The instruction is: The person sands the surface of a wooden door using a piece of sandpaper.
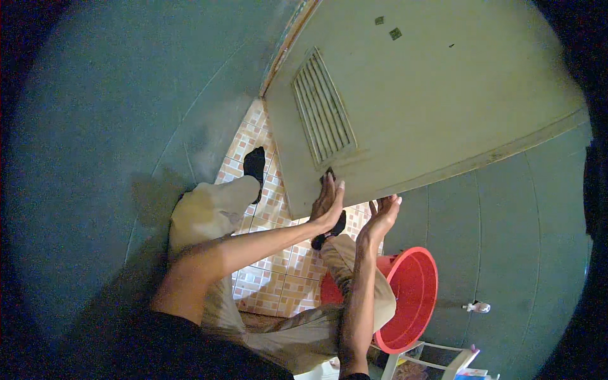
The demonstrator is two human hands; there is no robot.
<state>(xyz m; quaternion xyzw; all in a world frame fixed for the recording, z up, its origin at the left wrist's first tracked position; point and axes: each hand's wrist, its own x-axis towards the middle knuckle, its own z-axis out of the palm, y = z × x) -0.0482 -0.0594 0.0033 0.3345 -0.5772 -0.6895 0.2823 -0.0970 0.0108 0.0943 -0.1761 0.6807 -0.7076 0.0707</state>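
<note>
Both of my hands are held up before the lower part of a pale cream door [443, 95], palms turned toward each other. My left hand [329, 206] has its fingers stretched out and grips nothing. Its fingertips are beside a dark patch [327, 174] on the door, under the louvred vent [324, 107]; whether they touch the door I cannot tell. Just right of it, near the door's bottom edge, my right hand [381, 220] is open too, fingers extended and slightly bent, with nothing in it.
A red plastic tub [415, 304] stands by my right leg, next to a pale rack [437, 358]. A small white fixture [476, 307] is on the blue-green wall [500, 247]. My black-covered feet [254, 170] rest on the patterned tile floor [263, 272]. Another blue-green wall [126, 95] is at left.
</note>
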